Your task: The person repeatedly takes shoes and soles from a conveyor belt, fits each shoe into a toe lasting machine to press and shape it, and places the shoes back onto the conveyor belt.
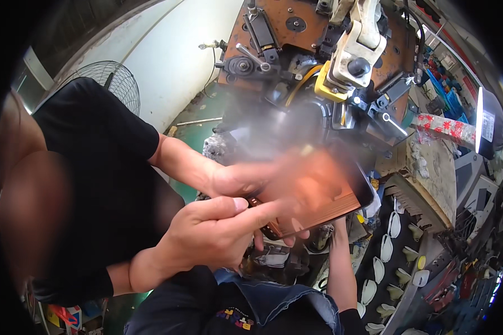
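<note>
A phone or small tablet with an orange-brown picture on its screen is held out in front of me by a co-worker. One of the co-worker's hands is at its left side. The co-worker's other hand reaches a finger over the screen, partly blurred. Fingertips show under the device's lower edge. From the lower right my right forearm rises, and my right hand is hidden behind the device. Only a dark sleeve marks my left side; my left hand is not visible.
A machine with an orange-brown plate, clamps and a yellow-and-white arm stands ahead. Several white curved pieces lie in rows at the right, by a worn wooden block. A wire fan is at the left.
</note>
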`<move>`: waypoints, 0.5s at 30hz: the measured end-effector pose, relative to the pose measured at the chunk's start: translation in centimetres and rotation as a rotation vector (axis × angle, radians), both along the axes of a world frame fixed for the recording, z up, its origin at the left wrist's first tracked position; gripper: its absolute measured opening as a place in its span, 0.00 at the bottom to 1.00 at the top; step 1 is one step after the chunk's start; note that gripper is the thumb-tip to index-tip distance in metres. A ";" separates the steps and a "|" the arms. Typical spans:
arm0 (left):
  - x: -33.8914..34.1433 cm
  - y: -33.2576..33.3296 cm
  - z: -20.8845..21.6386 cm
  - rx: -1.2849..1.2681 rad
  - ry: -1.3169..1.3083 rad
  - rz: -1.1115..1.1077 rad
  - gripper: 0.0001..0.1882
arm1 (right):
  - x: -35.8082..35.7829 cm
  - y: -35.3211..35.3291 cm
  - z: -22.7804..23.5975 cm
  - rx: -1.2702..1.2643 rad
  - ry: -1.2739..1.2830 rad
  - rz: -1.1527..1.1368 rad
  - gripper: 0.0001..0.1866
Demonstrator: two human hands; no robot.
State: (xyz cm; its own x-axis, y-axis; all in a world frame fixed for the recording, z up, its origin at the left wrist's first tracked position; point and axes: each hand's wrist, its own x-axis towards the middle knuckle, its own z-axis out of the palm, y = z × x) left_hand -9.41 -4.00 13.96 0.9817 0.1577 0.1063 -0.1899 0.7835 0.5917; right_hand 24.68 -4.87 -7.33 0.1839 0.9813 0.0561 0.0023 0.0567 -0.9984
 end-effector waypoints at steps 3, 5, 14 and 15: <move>0.9 1.0 -0.1 0.041 -0.026 -0.127 0.23 | 1.3 -0.2 -1.0 -0.020 0.264 -0.021 0.09; 0.9 1.0 -0.4 0.037 -0.045 -0.154 0.24 | 0.2 -1.0 2.2 -0.109 0.211 -0.049 0.09; -0.3 1.6 -2.3 0.191 -0.012 -0.070 0.40 | -0.9 -2.9 6.7 -0.052 -0.106 -0.031 0.09; -0.3 1.8 -2.5 0.213 -0.012 -0.061 0.42 | -0.9 -2.9 6.5 -0.050 -0.105 -0.031 0.09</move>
